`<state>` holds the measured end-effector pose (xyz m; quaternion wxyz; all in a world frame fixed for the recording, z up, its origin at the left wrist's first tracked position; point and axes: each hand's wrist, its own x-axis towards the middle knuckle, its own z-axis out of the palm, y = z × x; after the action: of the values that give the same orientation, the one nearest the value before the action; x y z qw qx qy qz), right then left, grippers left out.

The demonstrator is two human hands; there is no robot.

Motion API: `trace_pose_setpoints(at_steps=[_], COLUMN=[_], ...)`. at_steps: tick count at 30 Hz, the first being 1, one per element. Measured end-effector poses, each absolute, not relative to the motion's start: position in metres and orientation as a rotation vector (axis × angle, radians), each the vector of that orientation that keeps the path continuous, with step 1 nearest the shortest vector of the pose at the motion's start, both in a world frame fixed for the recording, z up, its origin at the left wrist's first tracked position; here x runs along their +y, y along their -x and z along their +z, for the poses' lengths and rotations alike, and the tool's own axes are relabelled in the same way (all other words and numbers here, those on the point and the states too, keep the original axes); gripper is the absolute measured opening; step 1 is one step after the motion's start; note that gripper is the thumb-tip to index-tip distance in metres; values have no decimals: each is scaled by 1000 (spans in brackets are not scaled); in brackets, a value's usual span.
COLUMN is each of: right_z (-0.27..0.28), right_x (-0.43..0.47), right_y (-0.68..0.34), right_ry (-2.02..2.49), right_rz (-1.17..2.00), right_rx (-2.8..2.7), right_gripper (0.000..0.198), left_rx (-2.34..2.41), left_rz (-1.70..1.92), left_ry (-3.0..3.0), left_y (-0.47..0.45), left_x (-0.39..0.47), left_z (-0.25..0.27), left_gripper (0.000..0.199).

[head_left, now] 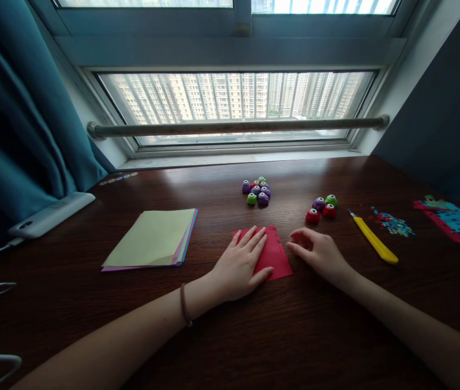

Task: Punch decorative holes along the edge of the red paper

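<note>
A red sheet of paper [277,262] lies on the dark wooden table, with several small punched holes along its right edge. My left hand [243,266] rests flat on its left part, fingers stretched out and covering much of it. Just off the paper's right edge, my right hand [320,254] is bent low over the table. Its thumb and index fingertips come together in a pinch; anything between them is too small to make out. Beyond that hand stand several small craft punches [313,216] in red, purple and green.
More craft punches [263,199] cluster farther back. A stack of coloured paper [152,238] lies left. On the right are a yellow utility knife [376,241], blade pointing away, small paper bits [394,223] and punched paper scraps [453,219]. A white device [53,215] with a cable sits far left.
</note>
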<state>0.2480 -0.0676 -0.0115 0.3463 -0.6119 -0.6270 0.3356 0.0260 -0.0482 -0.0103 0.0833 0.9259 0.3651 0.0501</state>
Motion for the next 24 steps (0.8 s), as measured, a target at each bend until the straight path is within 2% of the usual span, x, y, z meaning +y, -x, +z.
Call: trace_pose_setpoints(at_steps=[2, 4, 8, 10, 19, 24], right_z=[-13, -15, -17, -17, -16, -7], right_x=[-76, -82, -87, -87, -79, -81], right_y=[-238, -232, -231, -231, -232, -233], right_ry=[1476, 1411, 1498, 1506, 1310, 1246], right_rz=[1174, 1283, 841, 762, 1239, 1358], right_rx=[-1552, -1529, -1673, -1676, -1431, -1378], right_gripper=[36, 41, 32, 33, 50, 29], left_rx=[1166, 1254, 1298, 1309, 1334, 1237], left_rz=[170, 181, 175, 205, 375, 398], left_ry=[-2769, -2759, -2741, -2733, -2741, -2718], left_y=[-26, -26, -26, -27, -27, -26], left_x=[-49, -50, -50, -49, -46, -52], left_z=[-12, -13, -15, -14, -13, -8], left_gripper=[73, 78, 79, 76, 56, 61])
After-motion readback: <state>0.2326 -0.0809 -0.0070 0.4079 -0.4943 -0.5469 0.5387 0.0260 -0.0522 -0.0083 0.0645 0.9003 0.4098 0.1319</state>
